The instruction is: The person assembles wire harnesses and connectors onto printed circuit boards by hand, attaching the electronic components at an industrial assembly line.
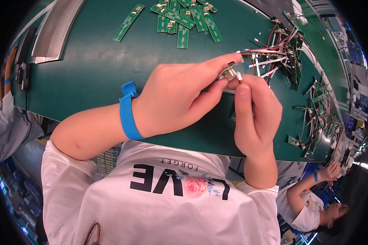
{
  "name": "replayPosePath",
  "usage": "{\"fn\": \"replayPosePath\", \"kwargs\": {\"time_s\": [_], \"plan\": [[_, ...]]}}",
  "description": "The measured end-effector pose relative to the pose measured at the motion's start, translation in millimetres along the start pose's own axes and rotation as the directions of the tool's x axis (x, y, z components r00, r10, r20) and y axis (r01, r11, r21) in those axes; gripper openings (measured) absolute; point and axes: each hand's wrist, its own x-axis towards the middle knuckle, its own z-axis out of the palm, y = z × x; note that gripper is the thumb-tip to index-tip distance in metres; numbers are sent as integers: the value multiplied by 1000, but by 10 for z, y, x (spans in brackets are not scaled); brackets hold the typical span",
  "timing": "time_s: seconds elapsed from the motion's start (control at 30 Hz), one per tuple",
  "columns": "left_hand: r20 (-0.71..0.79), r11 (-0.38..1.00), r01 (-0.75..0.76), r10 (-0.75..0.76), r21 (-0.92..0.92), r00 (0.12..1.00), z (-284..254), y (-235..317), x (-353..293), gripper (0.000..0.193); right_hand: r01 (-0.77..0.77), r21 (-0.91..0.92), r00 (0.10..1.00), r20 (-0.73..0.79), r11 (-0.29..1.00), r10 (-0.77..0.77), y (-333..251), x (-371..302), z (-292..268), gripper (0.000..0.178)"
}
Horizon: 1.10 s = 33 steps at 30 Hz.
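Nearest the camera, both hands meet over the green tabletop (94, 77). The left hand (173, 98), with a blue wrist strap (128, 112) behind it, has its grip closed narrow on a small metal part (229, 73), forefinger above it and thumb beneath. The right hand (255, 116) comes up from just below and right of that grip; its thumb and fingertips pinch tight on a small white plug (239, 76) that touches the metal part's right end. Thin white and red wires (270, 61) run away from the grip to the upper right, into a heap of small green boards (294, 61) along the tabletop's right edge. Farther off, above and left of the grip, a loose pile of long narrow green circuit strips (188, 18) lies on the tabletop, one strip (129, 22) apart to its left. Farthest left, a grey metal tray (55, 28) rests at the tabletop's edge. Another person's arm (310, 183) shows far below and right.
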Motion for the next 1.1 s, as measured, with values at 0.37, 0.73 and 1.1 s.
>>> {"fn": "replayPosePath", "kwargs": {"time_s": [0.37, 0.73, 1.1], "plan": [[28, 1000, 4, -5, 20, 1000, -35, 1, 25, 45, 127, -229, 991, -9, 965, -133, -58, 43, -83, 16], [48, 988, -72, 66, 134, 997, -31, 5, 25, 49, 101, 39, 990, -107, 994, -97, 67, 18, -79, 20], [-15, 957, -158, 166, 246, 986, 10, -29, 48, 46, 174, -266, 970, -118, 948, -211, 26, -26, -51, 25]]}}
